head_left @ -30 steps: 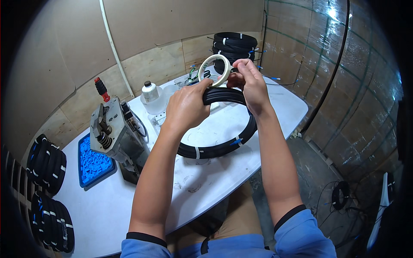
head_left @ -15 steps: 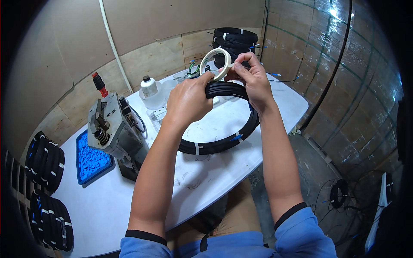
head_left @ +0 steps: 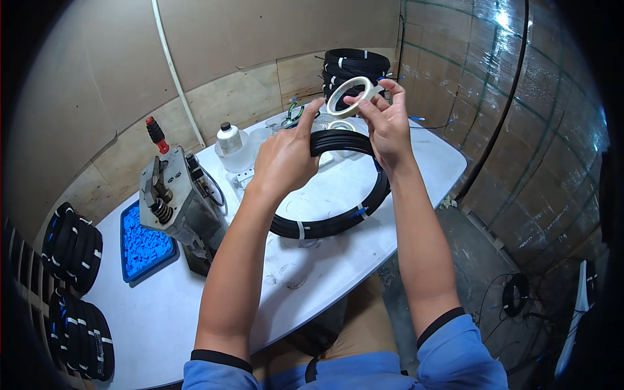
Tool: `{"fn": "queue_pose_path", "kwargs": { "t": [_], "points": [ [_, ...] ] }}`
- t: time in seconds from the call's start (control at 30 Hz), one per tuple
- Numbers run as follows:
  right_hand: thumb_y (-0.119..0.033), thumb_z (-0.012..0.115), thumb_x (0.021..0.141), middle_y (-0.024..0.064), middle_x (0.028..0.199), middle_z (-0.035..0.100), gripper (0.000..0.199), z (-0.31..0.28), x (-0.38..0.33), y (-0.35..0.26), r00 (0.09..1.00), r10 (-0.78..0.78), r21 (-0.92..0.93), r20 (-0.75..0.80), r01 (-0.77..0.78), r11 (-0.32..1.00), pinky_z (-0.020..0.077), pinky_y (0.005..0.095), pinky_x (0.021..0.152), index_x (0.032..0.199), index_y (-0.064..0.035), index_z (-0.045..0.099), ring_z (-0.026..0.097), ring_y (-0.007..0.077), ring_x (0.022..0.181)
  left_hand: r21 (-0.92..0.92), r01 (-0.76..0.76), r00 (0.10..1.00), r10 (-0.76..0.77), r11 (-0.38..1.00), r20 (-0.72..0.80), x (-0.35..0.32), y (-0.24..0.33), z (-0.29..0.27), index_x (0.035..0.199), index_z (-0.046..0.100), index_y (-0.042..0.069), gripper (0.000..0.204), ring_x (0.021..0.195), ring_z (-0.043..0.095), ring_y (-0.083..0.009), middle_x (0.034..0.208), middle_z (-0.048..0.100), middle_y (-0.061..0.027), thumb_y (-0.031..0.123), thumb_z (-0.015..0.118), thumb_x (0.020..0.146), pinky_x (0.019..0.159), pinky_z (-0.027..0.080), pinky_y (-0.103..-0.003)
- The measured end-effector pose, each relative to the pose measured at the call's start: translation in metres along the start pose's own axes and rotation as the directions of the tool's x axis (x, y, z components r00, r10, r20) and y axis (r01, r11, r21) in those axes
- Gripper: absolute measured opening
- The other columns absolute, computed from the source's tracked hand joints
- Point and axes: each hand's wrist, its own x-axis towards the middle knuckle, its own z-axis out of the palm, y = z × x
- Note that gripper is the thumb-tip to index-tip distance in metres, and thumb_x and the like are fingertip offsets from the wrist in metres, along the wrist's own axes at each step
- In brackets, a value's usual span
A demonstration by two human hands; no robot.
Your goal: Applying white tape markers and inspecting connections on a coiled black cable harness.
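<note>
Cable coil point(head_left: 338, 221) | left hand point(head_left: 286, 159) grips | blue tray point(head_left: 144, 244): blue pieces

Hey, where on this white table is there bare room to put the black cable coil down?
The widest bare patch of the white table lies at the near edge, between the blue tray and the left forearm. A smaller one lies on the right end, beyond the cable coil. The far side is crowded: grey machine, white bottle, small parts.

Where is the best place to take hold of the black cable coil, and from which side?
Probably the top arc of the black cable coil, from above, as the left hand grips it now. The ring hangs tilted over the white table, its bundled strands thin enough for fingers to wrap around.
</note>
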Motion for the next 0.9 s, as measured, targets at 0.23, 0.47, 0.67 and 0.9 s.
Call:
{"fn": "queue_pose_path", "kwargs": {
  "t": [0.23, 0.47, 0.67, 0.9],
  "points": [
    [-0.01, 0.054, 0.101, 0.0126, 0.114, 0.068, 0.046, -0.014, 0.002, -0.041, 0.991, -0.129, -0.214, 0.038, 0.135, 0.968, 0.0494, 0.0242, 0.076, 0.138, -0.0058, 0.029, 0.057, 0.0104, 0.08, 0.042, -0.039, 0.998, 0.04, 0.998, -0.039, 0.004, -0.006, 0.007, 0.101, 0.061, 0.007, 0.02, 0.085, 0.066, -0.0418, 0.092, 0.07, -0.0177, 0.015, 0.065, 0.083, 0.073, 0.053, -0.051],
    [-0.015, 0.058, 0.092, 0.0115, 0.086, 0.075, 0.022, 0.017, 0.003, -0.114, 0.997, -0.007, -0.859, 0.076, 0.068, 0.508, 0.0517, 0.0302, 0.064, 0.105, 0.0022, 0.059, 0.067, 0.014, 0.068, 0.03, -0.105, 0.986, 0.108, 0.994, -0.125, -0.001, -0.013, 0.011, 0.11, 0.064, 0.01, 0.027, 0.086, 0.067, -0.0399, 0.095, 0.069, -0.0156, 0.013, 0.063, 0.083, 0.073, 0.054, -0.05],
    [-0.012, 0.051, 0.086, 0.0104, 0.072, 0.069, 0.023, 0.006, 0.009, -0.11, 0.92, 0.329, -0.881, 0.212, 0.034, 0.472, 0.0519, 0.0315, 0.06, 0.095, 0.0025, 0.066, 0.068, 0.0156, 0.064, 0.007, -0.103, 0.985, 0.103, 0.995, -0.136, 0.0, -0.004, 0.009, 0.119, 0.067, 0.02, 0.037, 0.089, 0.067, -0.0376, 0.1, 0.07, -0.0146, 0.011, 0.064, 0.083, 0.076, 0.053, -0.047],
    [-0.009, 0.05, 0.085, 0.0123, 0.077, 0.069, 0.035, 0.003, -0.017, -0.083, 0.83, 0.539, -0.887, 0.142, -0.135, 0.441, 0.0541, 0.0316, 0.062, 0.113, 0.0026, 0.067, 0.069, 0.0159, 0.063, -0.016, -0.129, 0.978, 0.124, 0.992, -0.169, -0.005, -0.017, 0.01, 0.123, 0.066, 0.021, 0.043, 0.086, 0.066, -0.038, 0.097, 0.07, -0.0168, 0.01, 0.065, 0.081, 0.075, 0.052, -0.047]
  ]
}}
